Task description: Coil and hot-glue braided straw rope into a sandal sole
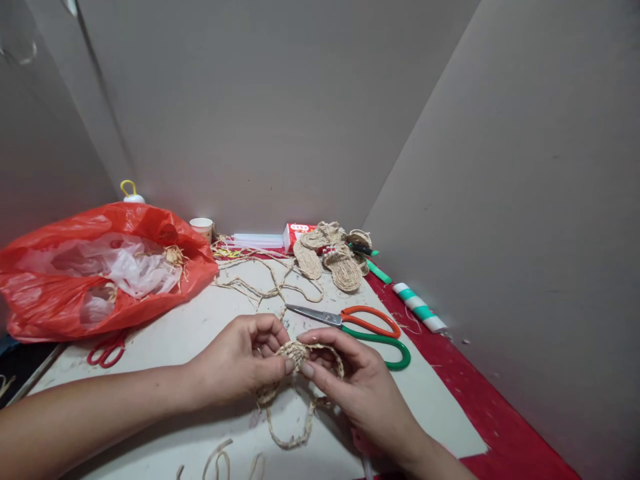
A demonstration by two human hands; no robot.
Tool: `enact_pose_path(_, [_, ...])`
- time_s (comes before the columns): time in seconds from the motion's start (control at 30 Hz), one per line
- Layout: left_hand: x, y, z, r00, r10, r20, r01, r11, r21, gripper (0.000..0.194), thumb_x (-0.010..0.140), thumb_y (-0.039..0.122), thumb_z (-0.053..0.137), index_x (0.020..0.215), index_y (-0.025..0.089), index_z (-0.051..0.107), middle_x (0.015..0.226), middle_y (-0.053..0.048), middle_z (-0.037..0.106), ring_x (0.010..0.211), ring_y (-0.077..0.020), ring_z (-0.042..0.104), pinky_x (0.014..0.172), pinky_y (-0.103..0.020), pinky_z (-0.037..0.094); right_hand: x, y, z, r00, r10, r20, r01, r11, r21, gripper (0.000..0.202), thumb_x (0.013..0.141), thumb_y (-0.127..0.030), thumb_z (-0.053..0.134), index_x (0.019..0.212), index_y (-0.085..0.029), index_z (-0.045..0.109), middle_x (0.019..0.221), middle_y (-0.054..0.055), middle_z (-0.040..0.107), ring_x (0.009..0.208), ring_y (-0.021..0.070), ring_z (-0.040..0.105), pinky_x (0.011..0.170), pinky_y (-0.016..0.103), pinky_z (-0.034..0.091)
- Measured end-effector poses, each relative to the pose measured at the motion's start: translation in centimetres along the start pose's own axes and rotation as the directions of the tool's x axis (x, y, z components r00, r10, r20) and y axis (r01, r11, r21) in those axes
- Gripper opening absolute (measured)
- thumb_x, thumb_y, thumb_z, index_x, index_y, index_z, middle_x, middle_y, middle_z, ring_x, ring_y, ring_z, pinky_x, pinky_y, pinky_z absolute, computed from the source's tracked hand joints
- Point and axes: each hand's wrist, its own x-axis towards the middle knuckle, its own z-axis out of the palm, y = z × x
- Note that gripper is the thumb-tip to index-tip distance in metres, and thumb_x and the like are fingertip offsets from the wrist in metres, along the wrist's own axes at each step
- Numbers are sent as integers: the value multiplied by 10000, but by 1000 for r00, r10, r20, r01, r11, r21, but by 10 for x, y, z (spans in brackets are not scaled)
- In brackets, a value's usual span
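Between my two hands is a small woven piece of straw braid (297,352), tan and coiled, held just above the white board (425,407). My left hand (237,357) pinches its left side between thumb and bent fingers. At its right edge, my right hand (353,377) grips it with thumb and forefinger, and a loop of braid curves round those fingers. A length of braid (293,443) hangs in a loop below. Beyond the hands lie scissors (350,323) with one orange and one green handle, their tips pointing left.
A red plastic bag (35,293) with straw and clear plastic fills the left. Small red scissors (107,350) lie by it. At the back are a paper cup (201,227), loose braid (273,290), woven straw slippers (345,267) and a red box (293,237). A green-white roll (419,307) lies right.
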Motion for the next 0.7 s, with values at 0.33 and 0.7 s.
enact_pose_path(0.33, [3,-6,-1,996,84,-27,-79,988,134,86,747,200,623,755,145,558,624,64,444,585,-77,354,534,-201,286,5,1,-3,998,-57,-17,56,998,-36,58,807,-277,687,829,-237,723,816,18,696,746,156,634,682,249,512])
enact_pose_path(0.7, [6,-12,-5,999,49,-5,-49,997,51,49,709,152,574,745,152,540,571,75,429,543,-69,330,505,-206,257,1,3,-5,781,-604,159,604,665,-439,384,813,-3,565,1092,-261,624,893,44,696,820,178,665,721,307,545])
